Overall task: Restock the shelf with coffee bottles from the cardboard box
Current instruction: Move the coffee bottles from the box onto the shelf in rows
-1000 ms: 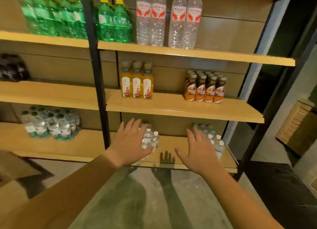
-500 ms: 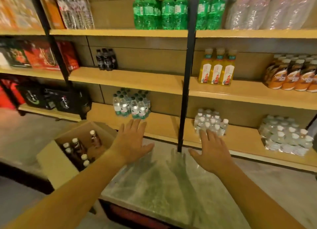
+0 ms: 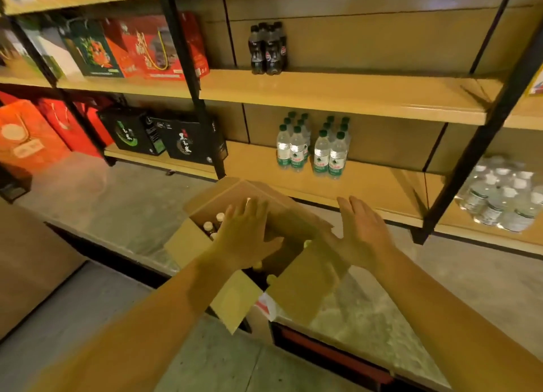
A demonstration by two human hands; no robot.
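Note:
An open cardboard box (image 3: 296,286) sits on a low grey platform in front of the wooden shelf (image 3: 338,94). Inside it stand several coffee bottles (image 3: 212,222) with white caps, mostly hidden by my left hand (image 3: 246,236). That hand hovers flat over the box opening, fingers spread, holding nothing. My right hand (image 3: 364,230) is open too, just right of the box above its far flap. The middle shelf board is largely bare beside a few dark cola bottles (image 3: 268,49).
Green-capped water bottles (image 3: 313,144) stand on the lower shelf, a wrapped water pack (image 3: 505,197) at right. Red and black gift boxes (image 3: 147,45) fill the left bays. Black uprights (image 3: 188,77) divide the shelves. The grey platform (image 3: 117,203) edges a lower floor.
My view has swung left and down from the shelf's right bays to the box. Both open hands have moved over and beside the box, which now lies directly under them.

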